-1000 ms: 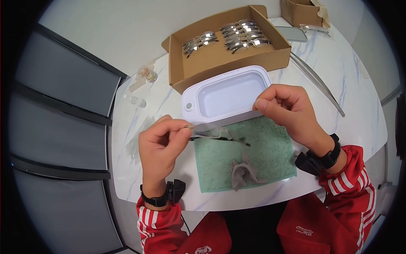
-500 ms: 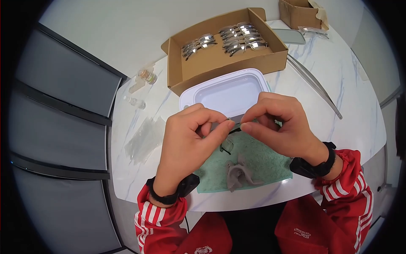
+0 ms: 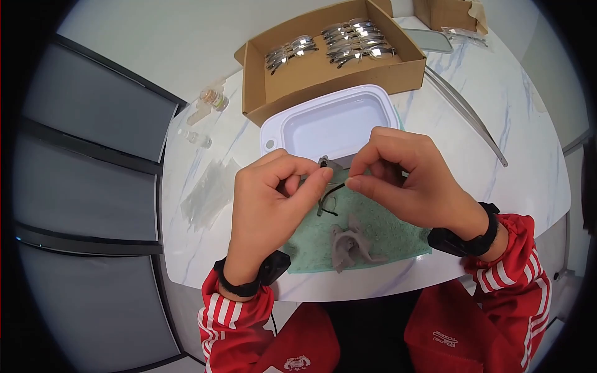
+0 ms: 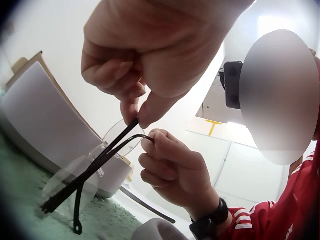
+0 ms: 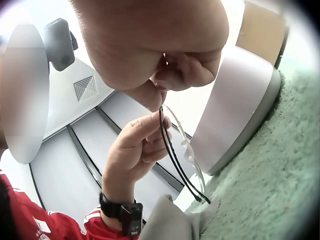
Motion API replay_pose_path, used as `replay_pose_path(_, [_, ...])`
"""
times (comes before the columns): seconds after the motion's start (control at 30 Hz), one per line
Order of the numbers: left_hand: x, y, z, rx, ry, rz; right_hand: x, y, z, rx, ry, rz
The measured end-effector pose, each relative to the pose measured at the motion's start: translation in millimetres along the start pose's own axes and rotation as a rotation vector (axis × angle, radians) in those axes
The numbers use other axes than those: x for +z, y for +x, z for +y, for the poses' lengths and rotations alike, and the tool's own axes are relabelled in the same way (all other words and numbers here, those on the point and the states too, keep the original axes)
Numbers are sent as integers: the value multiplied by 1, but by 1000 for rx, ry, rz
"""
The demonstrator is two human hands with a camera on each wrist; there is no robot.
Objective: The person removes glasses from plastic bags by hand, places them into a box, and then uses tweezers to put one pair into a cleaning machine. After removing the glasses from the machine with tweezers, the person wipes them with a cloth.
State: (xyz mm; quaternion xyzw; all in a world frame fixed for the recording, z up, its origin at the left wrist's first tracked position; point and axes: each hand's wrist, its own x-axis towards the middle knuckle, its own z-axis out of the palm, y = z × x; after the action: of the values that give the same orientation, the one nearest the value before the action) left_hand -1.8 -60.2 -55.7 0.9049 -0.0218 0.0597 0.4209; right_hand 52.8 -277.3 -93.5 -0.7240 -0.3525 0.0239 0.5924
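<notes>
A pair of eyeglasses with clear lenses and thin dark temples (image 4: pixel 100 159) hangs between both hands over a green towel (image 3: pixel 398 217). My left hand (image 3: pixel 273 193) pinches the frame near one end of a temple between thumb and index finger. The curved tip of the other temple is pinched by my right hand (image 3: pixel 404 177), thumb against index finger. The lenses point down toward the towel, partly hidden behind the left fingers in the head view. Just below the glasses, a crumpled grey cloth (image 3: pixel 349 247) lies on the towel.
Behind the hands stands a white oblong tub (image 3: pixel 271 129). Farther back, a cardboard box (image 3: pixel 329 92) holds rows of glasses (image 3: pixel 360 43). Small bottles (image 3: pixel 196 138) and clear plastic sleeves (image 3: pixel 208 196) lie left. Long metal tweezers (image 3: pixel 469 118) lie right, near a grey tray (image 3: pixel 429 41).
The right hand came in from the tub's right side and took hold of a temple tip. The left hand moved right with the glasses, which turned from sideways to hanging downward.
</notes>
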Motion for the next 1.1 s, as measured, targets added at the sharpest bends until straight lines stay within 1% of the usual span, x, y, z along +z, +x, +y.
replay_pose_path(0.07, [-3,-1,-4,-19,-2,22,0,0,-3,17,6,-20])
replay_pose_path(0.17, [-5,-1,-8,4,-21,83,3,0,-3,24,25,-49])
replay_pose_path(0.23, [-3,-3,-9,-34,-79,161,4,-1,-4,13,40,-64])
replay_pose_path(0.37, [-1,-6,-8,-71,-72,211,4,-2,-5,34,53,-98])
replay_pose_path(0.43, [-4,-4,-11,-65,-104,311,6,3,-6,61,63,-106])
replay_pose_path(0.47, [-6,-4,-13,-69,-100,313,7,4,-6,43,54,-96])
replay_pose_path(0.53, [-13,-6,-20,-16,-20,414,8,8,-6,26,49,-84])
replay_pose_path(0.57, [-16,-8,-25,-16,-16,414,8,9,-5,-36,30,-73])
replay_pose_path(0.6, [-18,-11,-31,-26,-10,457,7,10,-4,-98,10,-61])
replay_pose_path(0.63, [-20,-15,-35,-35,-6,501,6,10,-5,-99,11,-61])
replay_pose_path(0.67, [-19,-20,-37,-32,-5,506,4,8,-5,-126,6,-82])
replay_pose_path(0.73, [-19,-29,-39,-114,76,502,-1,7,-7,-159,1,-106])
replay_pose_path(0.87, [-23,-40,-46,-101,164,491,-12,7,-6,-228,-80,-184])
replay_pose_path(0.9, [-31,-34,-54,-45,218,462,-8,16,-5,-231,-120,-206])
replay_pose_path(0.93, [-32,-36,-51,14,288,453,-11,15,-6,-234,-119,-208])
replay_pose_path(0.97, [-31,-40,-43,13,291,459,-15,13,-7,-234,-142,-216])
replay_pose_path(1.03, [-30,-45,-32,164,441,375,-19,12,-8,-232,-168,-226])
replay_pose_path(1.07, [-29,-45,-34,164,439,378,-22,12,-9,-242,-201,-231])
replay_pose_path(1.1, [-29,-44,-35,281,485,301,-25,13,-9,-252,-233,-237])
